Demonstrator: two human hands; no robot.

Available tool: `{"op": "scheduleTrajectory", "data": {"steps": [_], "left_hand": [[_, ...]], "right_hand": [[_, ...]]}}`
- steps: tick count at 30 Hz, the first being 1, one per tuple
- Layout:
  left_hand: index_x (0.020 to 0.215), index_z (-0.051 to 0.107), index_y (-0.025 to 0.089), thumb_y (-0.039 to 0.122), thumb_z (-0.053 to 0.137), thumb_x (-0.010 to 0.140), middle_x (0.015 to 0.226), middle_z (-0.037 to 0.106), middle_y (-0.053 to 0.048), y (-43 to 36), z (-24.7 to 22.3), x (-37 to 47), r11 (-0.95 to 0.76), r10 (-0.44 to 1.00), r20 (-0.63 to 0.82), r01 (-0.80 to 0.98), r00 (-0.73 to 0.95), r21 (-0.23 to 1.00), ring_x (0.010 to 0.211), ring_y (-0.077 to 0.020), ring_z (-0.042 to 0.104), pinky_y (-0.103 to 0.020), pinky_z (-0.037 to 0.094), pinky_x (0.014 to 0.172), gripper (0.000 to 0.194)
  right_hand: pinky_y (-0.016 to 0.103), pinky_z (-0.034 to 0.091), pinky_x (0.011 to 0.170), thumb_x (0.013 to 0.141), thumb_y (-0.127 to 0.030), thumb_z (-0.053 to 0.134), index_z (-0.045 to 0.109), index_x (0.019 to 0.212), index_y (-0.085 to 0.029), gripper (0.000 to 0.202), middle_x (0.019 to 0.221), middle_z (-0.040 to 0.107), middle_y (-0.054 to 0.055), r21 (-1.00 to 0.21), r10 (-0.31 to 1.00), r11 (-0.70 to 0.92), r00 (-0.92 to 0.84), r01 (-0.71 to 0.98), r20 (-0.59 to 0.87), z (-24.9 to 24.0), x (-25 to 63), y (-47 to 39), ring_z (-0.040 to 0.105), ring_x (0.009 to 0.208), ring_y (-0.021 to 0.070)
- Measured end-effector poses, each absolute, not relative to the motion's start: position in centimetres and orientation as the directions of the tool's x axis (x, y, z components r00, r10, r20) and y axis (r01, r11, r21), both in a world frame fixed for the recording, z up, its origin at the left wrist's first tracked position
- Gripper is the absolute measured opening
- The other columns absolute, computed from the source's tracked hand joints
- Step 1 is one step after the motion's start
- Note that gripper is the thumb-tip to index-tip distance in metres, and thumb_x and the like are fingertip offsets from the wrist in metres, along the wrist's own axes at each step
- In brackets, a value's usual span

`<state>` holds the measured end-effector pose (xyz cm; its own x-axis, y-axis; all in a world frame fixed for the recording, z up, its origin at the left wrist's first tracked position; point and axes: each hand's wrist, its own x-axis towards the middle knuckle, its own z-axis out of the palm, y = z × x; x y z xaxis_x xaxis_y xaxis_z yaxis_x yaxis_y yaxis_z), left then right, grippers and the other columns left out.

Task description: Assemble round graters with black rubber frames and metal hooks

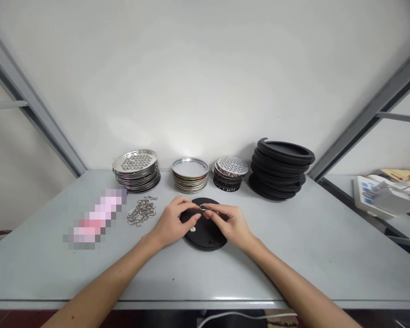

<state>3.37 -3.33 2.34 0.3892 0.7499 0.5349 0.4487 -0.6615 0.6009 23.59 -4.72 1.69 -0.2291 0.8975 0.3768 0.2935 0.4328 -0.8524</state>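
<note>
Between the thumb and fingers of my right hand is a small shiny metal hook with a rounded end. My left hand reaches in from the other side. Its index fingertip is at the hook's rounded end, and a gap shows between that finger and the thumb. Both hands are over a round black disc lying on the table, with a small white spot on its left part. To the left of my left hand lies a loose pile of similar metal hooks.
Along the wall stand stacks of perforated metal plates, shallow round metal trays, smaller perforated discs and black rimmed discs. A blurred pink item lies left on the grey table. A white device sits beyond the right frame.
</note>
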Motion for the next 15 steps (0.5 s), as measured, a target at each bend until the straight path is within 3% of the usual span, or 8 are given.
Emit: {"op": "scheduleTrajectory", "data": {"steps": [3, 7, 12, 15], "left_hand": [[0.119, 0.061, 0.019, 0.033, 0.062, 0.084, 0.122, 0.06, -0.011, -2.9, 1.9, 2.9, -0.713, 0.701, 0.487, 0.519, 0.521, 0.472, 0.113, -0.0249, 0.055, -0.042, 0.045, 0.1, 0.038], [0.135, 0.05, 0.021, 0.035, 0.049, 0.093, 0.14, 0.05, -0.009, -2.6, 1.8, 2.2, -0.726, 0.681, 0.341, 0.539, 0.647, 0.427, 0.134, -0.0251, 0.039, -0.045, 0.035, 0.11, 0.044], [0.142, 0.04, 0.023, 0.044, 0.049, 0.092, 0.145, 0.045, -0.006, -2.9, 3.3, 0.9, -0.727, 0.659, 0.163, 0.567, 0.734, 0.387, 0.136, -0.0251, 0.036, -0.044, 0.033, 0.111, 0.055], [0.138, 0.046, 0.024, 0.052, 0.058, 0.083, 0.14, 0.05, -0.006, -3.7, 4.5, 0.6, -0.735, 0.662, 0.136, 0.602, 0.737, 0.311, 0.129, -0.0292, 0.041, -0.045, 0.037, 0.106, 0.063]], "right_hand": [[0.035, 0.054, 0.076, 0.086, -0.035, 0.059, 0.072, 0.101, -0.022, 0.024, 0.097, 0.074, 0.007, -0.859, 0.916, 0.401, -0.143, 0.317, 0.375, 1.7, 24.3, -3.9, 0.069, 0.086, 0.0227], [0.035, 0.053, 0.076, 0.088, -0.036, 0.055, 0.07, 0.106, -0.018, 0.029, 0.095, 0.074, 0.009, -0.861, 0.929, 0.361, -0.061, 0.359, 0.364, 1.6, 25.9, -2.7, 0.069, 0.084, 0.0221], [0.034, 0.052, 0.075, 0.088, -0.036, 0.055, 0.064, 0.107, -0.018, 0.028, 0.09, 0.074, 0.008, -0.864, 0.94, 0.33, -0.044, 0.38, 0.339, 1.3, 27.2, -1.8, 0.07, 0.084, 0.0214], [0.032, 0.051, 0.073, 0.087, -0.035, 0.056, 0.064, 0.097, -0.018, 0.021, 0.09, 0.073, 0.007, -0.847, 0.94, 0.331, -0.069, 0.415, 0.334, 1.2, 27.2, -1.7, 0.069, 0.084, 0.0206]]}}
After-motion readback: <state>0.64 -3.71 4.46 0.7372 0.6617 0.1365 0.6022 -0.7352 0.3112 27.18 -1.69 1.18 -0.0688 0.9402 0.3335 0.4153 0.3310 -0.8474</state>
